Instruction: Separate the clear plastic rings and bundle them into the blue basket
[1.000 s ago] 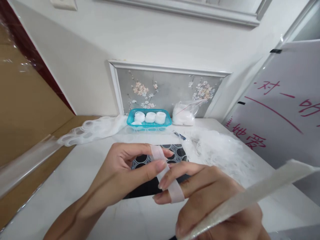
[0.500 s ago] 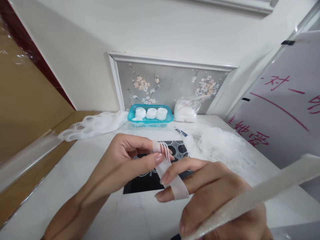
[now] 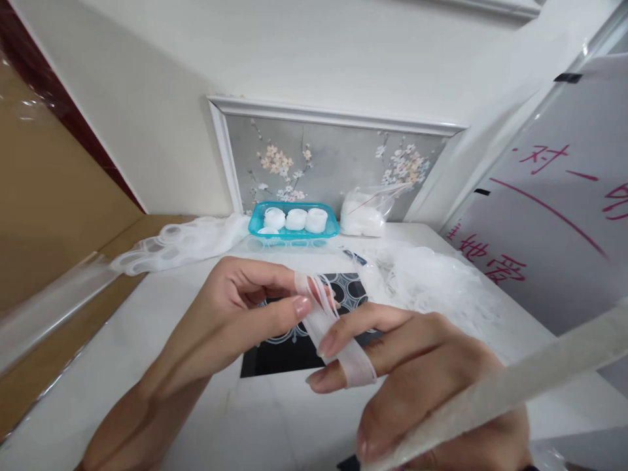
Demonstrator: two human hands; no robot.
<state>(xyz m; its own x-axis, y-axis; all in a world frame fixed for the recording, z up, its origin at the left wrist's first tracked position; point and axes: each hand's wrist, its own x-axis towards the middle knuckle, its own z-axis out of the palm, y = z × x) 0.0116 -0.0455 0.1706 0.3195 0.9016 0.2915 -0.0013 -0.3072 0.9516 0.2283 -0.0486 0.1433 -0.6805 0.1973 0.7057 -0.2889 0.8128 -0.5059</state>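
Observation:
A translucent white layered band [image 3: 318,320] is stretched between my two hands in the middle of the view. The left index finger runs through its far end, and the thumb of my left hand [image 3: 245,307] presses on it. One finger of my right hand [image 3: 432,373] passes through the near end, with another fingertip lying on the band. A long pale strip [image 3: 495,392] crosses in front of the right hand toward the right edge; its lower end is by the curled fingers, and whether they grip it is hard to tell. Beneath the hands lies a black patterned mat [image 3: 275,356].
At the back stands a blue tray [image 3: 294,241] with several white rolls, beside a clear bag [image 3: 363,212] of white material. White ring-edged mesh [image 3: 191,242] lies left; a loose translucent heap [image 3: 432,281] lies right, near a dark blue pen-like thing [image 3: 354,256]. A whiteboard [image 3: 564,216] borders the right.
My hands have drawn slightly apart and the band is stretched a little longer. The left thumb has slid left along it. The pale strip's right end sits lower.

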